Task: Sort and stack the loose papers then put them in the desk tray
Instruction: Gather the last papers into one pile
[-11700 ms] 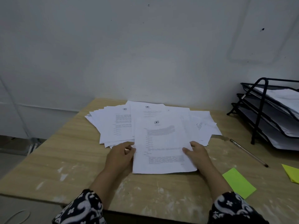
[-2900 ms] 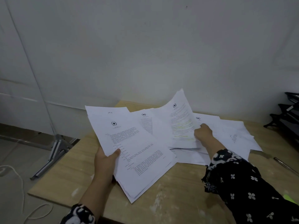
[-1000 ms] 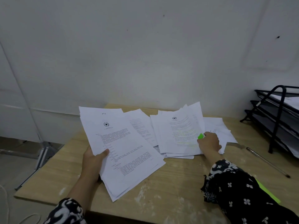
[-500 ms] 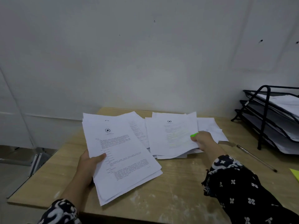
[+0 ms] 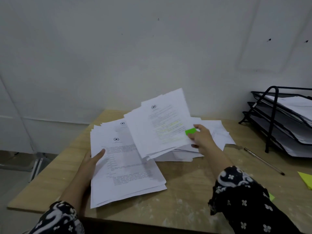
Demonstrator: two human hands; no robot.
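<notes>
Pen (image 5: 263,160) lies between papers (image 5: 217,132) and seemingly full tray (image 5: 270,119).

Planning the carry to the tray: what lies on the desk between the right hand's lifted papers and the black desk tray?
Head view: loose sheets beside the right hand, then a pen on bare desk before the desk tray.

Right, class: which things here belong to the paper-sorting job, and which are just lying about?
Part of the job:
stack under left hand
sheets in right hand
loose papers
desk tray

Lying about:
pen
yellow sticky notes
</notes>
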